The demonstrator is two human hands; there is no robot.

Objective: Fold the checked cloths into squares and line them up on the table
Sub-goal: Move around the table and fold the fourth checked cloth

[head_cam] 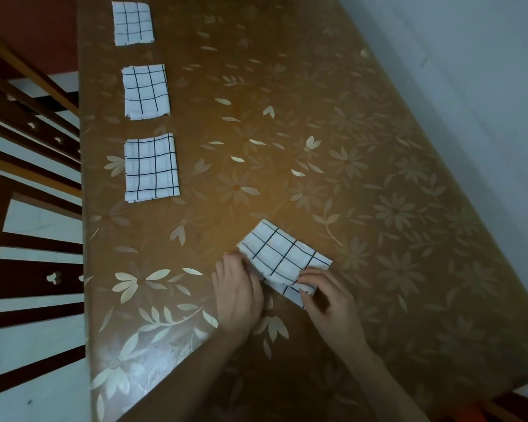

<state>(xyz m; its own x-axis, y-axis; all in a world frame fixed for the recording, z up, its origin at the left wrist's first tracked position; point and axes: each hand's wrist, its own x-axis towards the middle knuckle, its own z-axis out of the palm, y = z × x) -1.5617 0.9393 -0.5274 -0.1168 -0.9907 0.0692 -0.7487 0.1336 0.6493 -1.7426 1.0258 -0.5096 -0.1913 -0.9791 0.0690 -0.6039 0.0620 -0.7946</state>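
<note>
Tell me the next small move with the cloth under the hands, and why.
Probably slide the white black-checked cloth left into line below the three folded checked squares. It looks folded but lies askew, away from that row along the brown flowered table's left edge, with the left hand and right hand both on it.

Two bare arms reach in from bottom edge. Left hand (238, 287) lies palm down, fingers straight and close together, pointing up. Right hand (326, 295) just beside it, fingers bent, thumb and fingertips pinching.
</note>
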